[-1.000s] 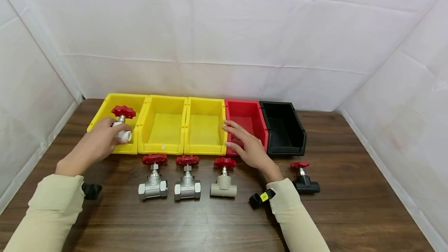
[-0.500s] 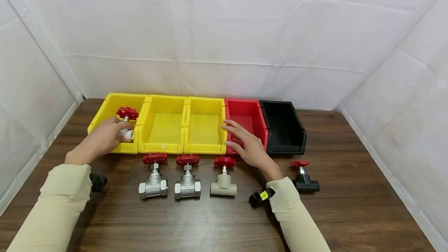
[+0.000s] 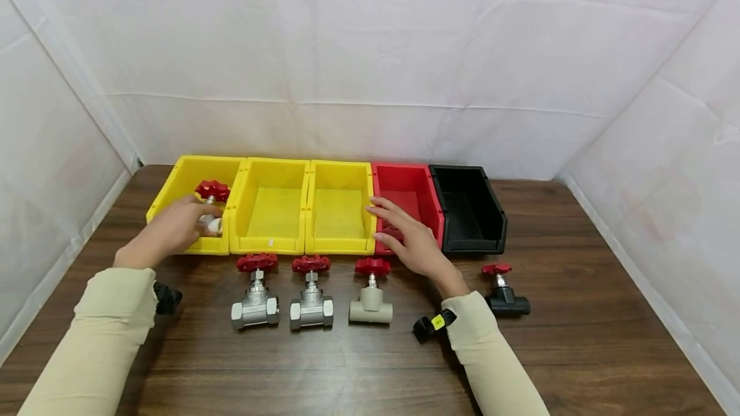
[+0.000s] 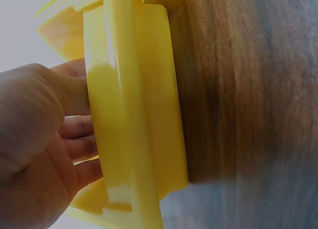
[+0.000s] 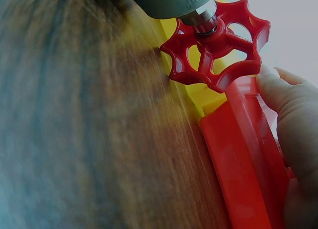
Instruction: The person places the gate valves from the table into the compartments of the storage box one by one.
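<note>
My left hand point(image 3: 173, 226) reaches into the leftmost yellow bin point(image 3: 187, 169) and holds a white valve point(image 3: 214, 224) with a red handwheel point(image 3: 212, 190), thumb over its body. In the left wrist view the bin's front wall point(image 4: 119, 105) hides the fingertips and the valve. My right hand point(image 3: 417, 246) lies over the red bin point(image 3: 403, 174), its fingers extended to the edge shared with the yellow bin point(image 3: 340, 172) beside it. Just in front of that hand stands a beige valve point(image 3: 370, 305), whose red handwheel point(image 5: 218, 45) shows large in the right wrist view.
Two silver metal valves point(image 3: 255, 305) with red handwheels stand left of the beige one. A black valve point(image 3: 507, 300) stands to the right, beyond my right wrist. The second yellow bin point(image 3: 276, 172) and a black bin point(image 3: 459, 176) complete the row along the white backdrop point(image 3: 370, 50).
My left hand has moved slightly right and lower into the leftmost yellow bin, taking the white valve with it. My right hand has stayed at the red bin.
</note>
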{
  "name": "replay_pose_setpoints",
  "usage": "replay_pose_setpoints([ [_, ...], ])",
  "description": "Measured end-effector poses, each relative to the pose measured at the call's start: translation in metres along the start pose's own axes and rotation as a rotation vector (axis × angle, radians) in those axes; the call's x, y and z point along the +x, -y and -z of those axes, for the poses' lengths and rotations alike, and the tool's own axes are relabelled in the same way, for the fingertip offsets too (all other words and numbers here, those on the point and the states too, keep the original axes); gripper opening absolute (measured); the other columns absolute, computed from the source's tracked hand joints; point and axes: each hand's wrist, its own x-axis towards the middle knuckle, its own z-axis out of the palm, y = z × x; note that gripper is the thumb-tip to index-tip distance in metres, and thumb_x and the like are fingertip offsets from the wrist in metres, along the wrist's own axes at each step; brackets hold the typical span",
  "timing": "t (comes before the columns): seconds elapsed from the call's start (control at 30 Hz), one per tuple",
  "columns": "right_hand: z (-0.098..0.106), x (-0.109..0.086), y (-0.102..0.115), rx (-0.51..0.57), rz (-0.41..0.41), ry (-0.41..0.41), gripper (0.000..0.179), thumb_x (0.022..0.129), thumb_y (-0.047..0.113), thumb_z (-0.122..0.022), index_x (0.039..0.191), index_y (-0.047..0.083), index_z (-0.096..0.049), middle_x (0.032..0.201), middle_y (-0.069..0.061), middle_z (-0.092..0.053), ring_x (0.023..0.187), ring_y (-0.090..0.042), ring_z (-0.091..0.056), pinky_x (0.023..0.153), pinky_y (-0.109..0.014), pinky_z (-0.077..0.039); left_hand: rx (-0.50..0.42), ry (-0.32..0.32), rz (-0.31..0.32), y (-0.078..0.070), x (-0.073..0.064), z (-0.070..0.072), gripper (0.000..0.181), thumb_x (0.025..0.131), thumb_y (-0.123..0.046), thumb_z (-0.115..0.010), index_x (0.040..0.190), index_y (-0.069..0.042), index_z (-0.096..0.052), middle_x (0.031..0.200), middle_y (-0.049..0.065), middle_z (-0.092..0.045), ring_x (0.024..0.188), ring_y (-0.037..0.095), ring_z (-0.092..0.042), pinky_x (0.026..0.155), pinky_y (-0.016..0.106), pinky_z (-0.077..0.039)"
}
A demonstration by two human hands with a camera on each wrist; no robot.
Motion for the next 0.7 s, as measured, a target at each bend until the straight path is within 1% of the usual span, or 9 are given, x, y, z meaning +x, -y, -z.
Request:
replay_pose_setpoints([
  [0.07, 0.0002, 0.0000, -0.0001, 0.002, -0.001, 0.000, 0.055, 0.092, 0.026, -0.064, 0.144, 0.027, -0.045, 0.151, 0.009, -0.032, 0.125, -0.012, -0.046, 0.084, -0.028, -0.051, -0.001, 0.001, -0.007, 0.0005, 0.0005, -0.0001, 0.032, 0.081, 0.005, -0.067, 0.112, 0.007, -0.065, 0.099, 0.024, -0.060, 0.092, 0.039, -0.053, 0.085, 0.056, -0.043],
  [0.2, 0.0006, 0.0000, 0.0002, 0.004, -0.006, 0.001, 0.055, 0.092, 0.025, -0.064, 0.143, 0.025, -0.046, 0.151, 0.009, -0.033, 0.126, -0.012, -0.044, 0.084, -0.028, -0.050, -0.016, 0.005, -0.001, 0.0015, 0.0014, -0.0009, 0.032, 0.082, 0.000, -0.069, 0.113, 0.007, -0.065, 0.100, 0.024, -0.060, 0.093, 0.040, -0.053, 0.087, 0.056, -0.043],
  [0.5, -0.0006, -0.0001, 0.0003, 0.004, -0.007, 0.003, 0.055, 0.092, 0.025, -0.065, 0.143, 0.026, -0.046, 0.151, 0.010, -0.033, 0.126, -0.011, -0.044, 0.084, -0.027, -0.050, -0.044, 0.012, 0.019, 0.0038, 0.0000, -0.0031, 0.031, 0.082, 0.003, -0.066, 0.113, 0.008, -0.064, 0.103, 0.027, -0.058, 0.095, 0.042, -0.051, 0.088, 0.058, -0.041],
  [0.7, 0.0003, 0.0000, 0.0011, 0.010, -0.005, -0.006, 0.054, 0.092, 0.025, -0.064, 0.143, 0.026, -0.046, 0.151, 0.009, -0.033, 0.125, -0.012, -0.045, 0.083, -0.028, -0.051, -0.074, 0.009, 0.029, 0.0037, 0.0031, -0.0032, 0.034, 0.081, 0.006, -0.066, 0.115, 0.009, -0.064, 0.106, 0.027, -0.061, 0.095, 0.041, -0.052, 0.091, 0.059, -0.039],
])
